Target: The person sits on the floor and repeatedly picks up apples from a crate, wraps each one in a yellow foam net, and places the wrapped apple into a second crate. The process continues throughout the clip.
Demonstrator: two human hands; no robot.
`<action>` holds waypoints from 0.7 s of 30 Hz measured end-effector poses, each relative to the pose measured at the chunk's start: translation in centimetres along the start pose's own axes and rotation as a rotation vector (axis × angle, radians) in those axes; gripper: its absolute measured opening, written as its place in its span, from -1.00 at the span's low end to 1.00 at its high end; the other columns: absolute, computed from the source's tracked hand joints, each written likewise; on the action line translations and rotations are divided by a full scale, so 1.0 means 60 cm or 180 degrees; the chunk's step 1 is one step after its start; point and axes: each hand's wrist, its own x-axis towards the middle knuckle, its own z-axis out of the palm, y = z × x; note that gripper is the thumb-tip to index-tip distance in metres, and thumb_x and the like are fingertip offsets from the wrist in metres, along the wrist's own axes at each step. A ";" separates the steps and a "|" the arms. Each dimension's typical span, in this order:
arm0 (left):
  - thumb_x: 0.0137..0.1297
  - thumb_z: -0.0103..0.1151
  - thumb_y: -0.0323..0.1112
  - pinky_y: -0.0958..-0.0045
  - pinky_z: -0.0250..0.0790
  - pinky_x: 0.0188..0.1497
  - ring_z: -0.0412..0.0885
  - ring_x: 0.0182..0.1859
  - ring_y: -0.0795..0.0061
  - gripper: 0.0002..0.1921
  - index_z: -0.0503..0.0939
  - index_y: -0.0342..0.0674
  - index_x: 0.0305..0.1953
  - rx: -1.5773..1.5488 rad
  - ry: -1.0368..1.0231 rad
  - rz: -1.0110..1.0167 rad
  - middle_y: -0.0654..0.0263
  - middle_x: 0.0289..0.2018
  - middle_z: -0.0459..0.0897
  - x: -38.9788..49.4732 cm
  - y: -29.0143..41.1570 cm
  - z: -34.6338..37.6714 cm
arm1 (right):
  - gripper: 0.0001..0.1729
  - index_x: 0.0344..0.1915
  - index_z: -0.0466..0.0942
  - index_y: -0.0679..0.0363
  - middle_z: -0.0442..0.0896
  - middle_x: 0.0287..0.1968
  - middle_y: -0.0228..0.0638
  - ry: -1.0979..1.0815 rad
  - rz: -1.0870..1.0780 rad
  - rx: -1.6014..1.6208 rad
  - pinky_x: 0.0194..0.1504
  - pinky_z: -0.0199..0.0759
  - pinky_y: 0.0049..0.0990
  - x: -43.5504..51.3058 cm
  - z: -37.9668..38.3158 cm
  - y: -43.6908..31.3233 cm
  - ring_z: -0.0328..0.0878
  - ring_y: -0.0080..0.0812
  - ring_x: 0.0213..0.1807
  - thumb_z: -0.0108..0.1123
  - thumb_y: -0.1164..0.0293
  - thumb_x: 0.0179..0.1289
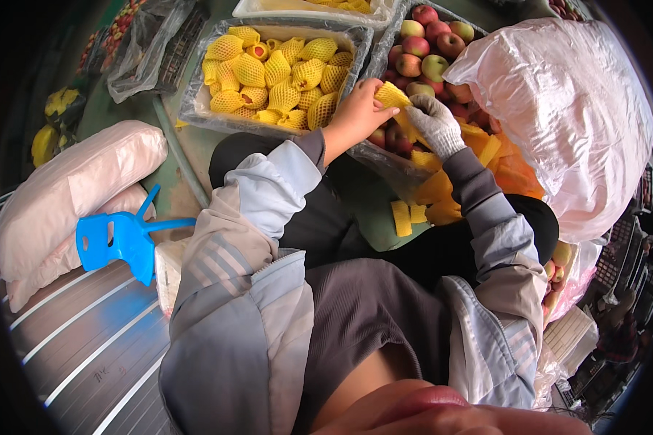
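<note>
My bare left hand (359,114) pinches one side of a yellow foam net sleeve (392,96). On the sleeve's other side is my right hand (434,120), in a light knitted glove, its fingers closed on the foam. Both hands are over the near part of a plastic-lined crate of loose red and green apples (413,46). Whether an apple is inside the held sleeve cannot be told. To the left stands a lined crate (190,89) filled with apples in yellow foam nets (277,68).
A large whitish sack (566,109) leans over the apple crate's right side. Orange plastic (514,168) and loose foam sleeves (401,217) lie below the hands. Pinkish-white bundles (81,179) and a blue plastic piece (119,242) are at left. A white crate (310,16) stands beyond.
</note>
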 end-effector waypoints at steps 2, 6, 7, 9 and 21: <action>0.22 0.41 -0.20 0.25 0.53 -0.11 0.64 -0.25 0.18 -0.64 0.57 -0.29 -0.10 -0.0458 0.0342 0.0179 0.06 -0.15 0.58 0.010 0.000 -0.007 | -0.67 0.02 0.58 0.32 0.68 -0.21 -0.42 -0.0315 0.0144 0.1249 -0.17 0.49 -0.58 -0.015 -0.009 -0.023 0.56 -0.65 -0.24 0.28 0.36 0.35; 0.23 0.39 -0.16 0.31 0.43 -0.29 0.59 -0.34 0.31 -0.77 0.62 -0.16 -0.31 0.0456 0.0646 0.0655 0.30 -0.38 0.55 0.028 0.016 -0.019 | -0.67 0.04 0.58 0.27 0.68 -0.19 -0.46 -0.0334 0.0203 0.1427 -0.26 0.51 -0.63 -0.043 -0.011 -0.065 0.58 -0.67 -0.29 0.29 0.35 0.36; 0.28 0.32 -0.12 0.24 0.43 -0.28 0.60 -0.32 0.23 -0.76 0.60 -0.15 -0.32 0.0901 0.0646 0.0835 0.32 -0.38 0.57 0.030 0.021 -0.019 | -0.68 0.03 0.58 0.27 0.68 -0.19 -0.45 -0.0164 0.0132 0.1365 -0.26 0.51 -0.62 -0.048 -0.010 -0.074 0.58 -0.66 -0.29 0.28 0.34 0.37; 0.31 0.26 -0.13 0.18 0.41 -0.29 0.60 -0.30 0.17 -0.76 0.57 -0.18 -0.34 0.1007 0.0732 0.1495 0.32 -0.38 0.58 0.037 0.029 -0.019 | -0.70 0.03 0.57 0.29 0.68 -0.18 -0.44 0.0007 0.0352 0.1045 -0.23 0.52 -0.62 -0.052 -0.015 -0.092 0.59 -0.65 -0.26 0.26 0.36 0.39; 0.27 0.42 -0.04 0.38 0.53 -0.05 0.69 -0.10 0.41 -0.51 0.54 -0.30 0.01 -0.1244 -0.0699 0.0621 0.19 -0.18 0.73 0.088 0.026 -0.035 | -0.69 0.05 0.60 0.29 0.66 -0.16 -0.49 0.0202 -0.0117 0.0316 -0.11 0.46 -0.65 -0.039 -0.031 -0.128 0.54 -0.68 -0.17 0.23 0.35 0.41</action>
